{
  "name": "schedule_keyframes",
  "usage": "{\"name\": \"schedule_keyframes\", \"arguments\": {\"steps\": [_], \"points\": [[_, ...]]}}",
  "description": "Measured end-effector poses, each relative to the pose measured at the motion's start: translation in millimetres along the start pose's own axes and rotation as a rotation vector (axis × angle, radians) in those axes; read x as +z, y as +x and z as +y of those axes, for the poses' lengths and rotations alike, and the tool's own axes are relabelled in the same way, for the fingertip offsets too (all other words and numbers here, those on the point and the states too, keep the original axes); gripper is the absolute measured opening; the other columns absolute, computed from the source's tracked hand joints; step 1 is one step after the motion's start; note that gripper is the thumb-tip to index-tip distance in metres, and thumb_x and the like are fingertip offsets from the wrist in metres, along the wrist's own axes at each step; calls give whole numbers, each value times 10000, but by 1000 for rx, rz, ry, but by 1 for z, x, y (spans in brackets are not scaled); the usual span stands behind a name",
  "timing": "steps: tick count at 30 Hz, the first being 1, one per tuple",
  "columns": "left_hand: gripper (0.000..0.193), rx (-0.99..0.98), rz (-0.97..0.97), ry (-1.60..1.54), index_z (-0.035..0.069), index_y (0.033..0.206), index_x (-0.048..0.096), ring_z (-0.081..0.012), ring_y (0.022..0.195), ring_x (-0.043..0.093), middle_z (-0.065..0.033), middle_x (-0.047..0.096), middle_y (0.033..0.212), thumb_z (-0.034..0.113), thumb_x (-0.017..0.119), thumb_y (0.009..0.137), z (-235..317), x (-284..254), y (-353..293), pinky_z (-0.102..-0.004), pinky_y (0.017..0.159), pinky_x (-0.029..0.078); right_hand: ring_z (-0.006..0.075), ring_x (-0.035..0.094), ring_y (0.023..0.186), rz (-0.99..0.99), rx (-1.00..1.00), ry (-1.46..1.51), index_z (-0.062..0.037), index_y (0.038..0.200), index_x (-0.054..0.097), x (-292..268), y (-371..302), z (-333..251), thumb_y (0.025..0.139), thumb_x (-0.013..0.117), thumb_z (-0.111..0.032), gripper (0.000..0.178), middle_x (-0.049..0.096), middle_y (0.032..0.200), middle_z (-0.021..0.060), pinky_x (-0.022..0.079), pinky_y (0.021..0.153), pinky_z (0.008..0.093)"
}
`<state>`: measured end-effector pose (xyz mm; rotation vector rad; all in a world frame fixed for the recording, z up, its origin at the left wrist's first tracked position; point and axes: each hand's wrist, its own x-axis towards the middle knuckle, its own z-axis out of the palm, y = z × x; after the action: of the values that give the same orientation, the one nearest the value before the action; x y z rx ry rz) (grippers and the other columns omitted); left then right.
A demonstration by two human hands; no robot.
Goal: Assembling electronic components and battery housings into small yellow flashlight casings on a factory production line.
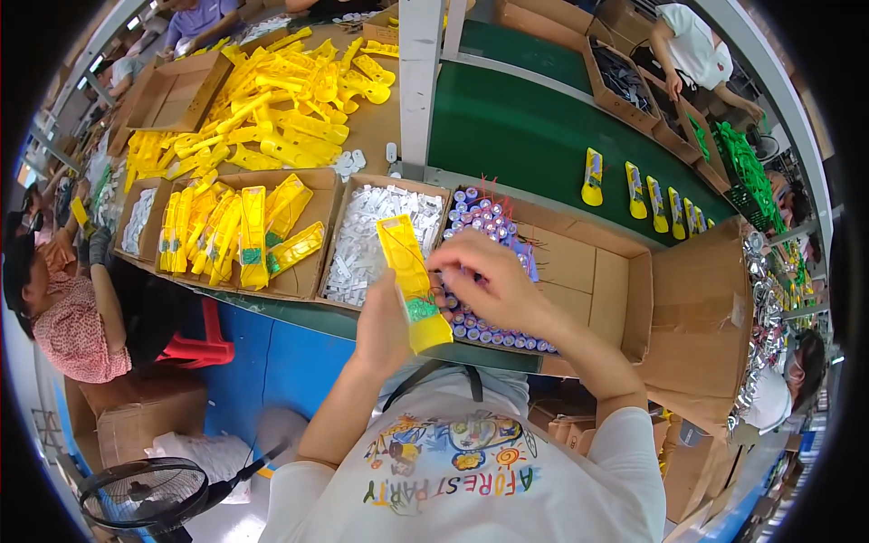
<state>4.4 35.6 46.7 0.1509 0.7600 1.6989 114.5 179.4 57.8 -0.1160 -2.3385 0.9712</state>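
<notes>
My left hand is closed around a long yellow plastic housing, held tilted with its hollow side up. Inside its wide lower end sits a green circuit board, with thin wires beside it. My right hand is at the housing's right edge, fingers bent and pinched together; what they hold is too small to make out. Under the hands are a box of small white plastic parts and a batch of purple-wrapped cylindrical batteries with red wires, partly hidden by my right hand.
To the left, a cardboard box holds yellow housings with green boards; a heap of yellow housings lies behind. Yellow pieces line the green conveyor. A metal post stands ahead. Co-workers sit left and far right.
</notes>
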Motion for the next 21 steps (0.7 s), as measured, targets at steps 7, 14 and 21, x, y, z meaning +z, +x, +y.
{"name": "schedule_keyframes", "arguments": {"steps": [7, 14, 21], "points": [[513, 114, -89, 57, 58, 1319, 427, -247, 1124, 540, -123, 551, 1201, 424, 286, 989, -17, -20, 10, -405, 980, 424, 234, 591, 845, -19, 116, 89, -50, 991, 647, 20, -21, -15, 757, 704, -49, 241, 572, 904, 85, 493, 693, 307], [384, 89, 59, -18, 57, 1160, 506, -199, 958, 571, -86, 577, 1051, 313, 304, 956, -13, -4, 5, -352, 872, 454, 184, 596, 717, 124, 225, 134, -36, 920, 664, 20, -25, -18, 747, 751, -54, 194, 591, 850, 67, 487, 609, 272], [442, 238, 28, 84, 75, 1292, 413, -237, 1091, 538, -125, 557, 1169, 358, 327, 965, -27, -27, 11, -395, 983, 405, 130, 583, 648, 111, 128, -20, -9, 942, 658, 28, -32, -18, 771, 739, -35, 191, 586, 794, 58, 476, 572, 250]]}}
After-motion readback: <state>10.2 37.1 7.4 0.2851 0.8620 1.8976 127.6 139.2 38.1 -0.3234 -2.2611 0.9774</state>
